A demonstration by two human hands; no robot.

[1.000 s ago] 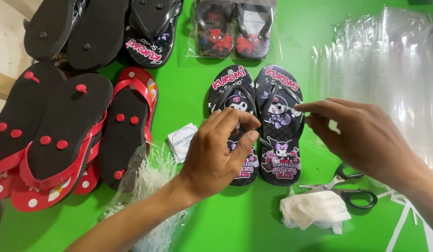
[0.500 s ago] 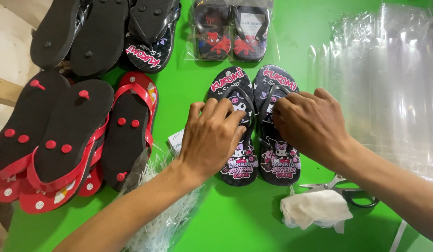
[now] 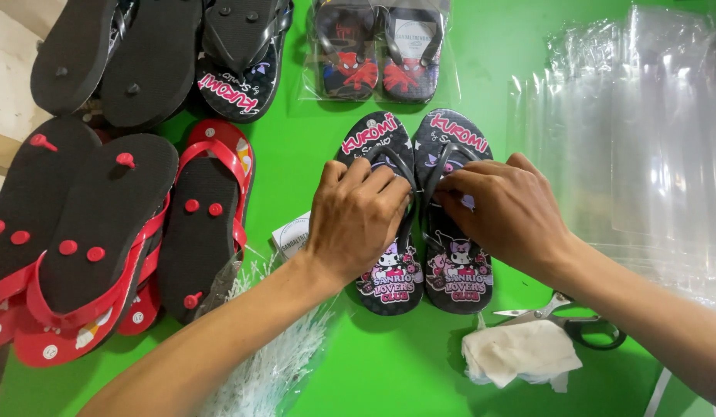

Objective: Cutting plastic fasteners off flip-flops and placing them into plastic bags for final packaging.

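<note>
A pair of small black flip-flops with pink and purple cartoon prints lies side by side on the green table (image 3: pixel 296 154). My left hand (image 3: pixel 356 220) rests on the left flip-flop (image 3: pixel 389 274), fingers curled over its strap. My right hand (image 3: pixel 501 212) covers the middle of the right flip-flop (image 3: pixel 460 270), fingertips pinching at its strap near the toe post. What the fingertips grip is partly hidden.
Red and black flip-flops (image 3: pixel 103 232) lie stacked at the left, soles up. A bagged pair (image 3: pixel 377 54) sits at the top. Clear plastic bags (image 3: pixel 644 154) pile at the right. Scissors (image 3: pixel 574 320), a white cloth (image 3: pixel 520 355), a white tag (image 3: pixel 292 235) and clear fasteners (image 3: pixel 269 363) lie near.
Both hands came down onto the pair: the right hand moved left from above the table onto the right flip-flop, and the left hand slid up onto the left strap.
</note>
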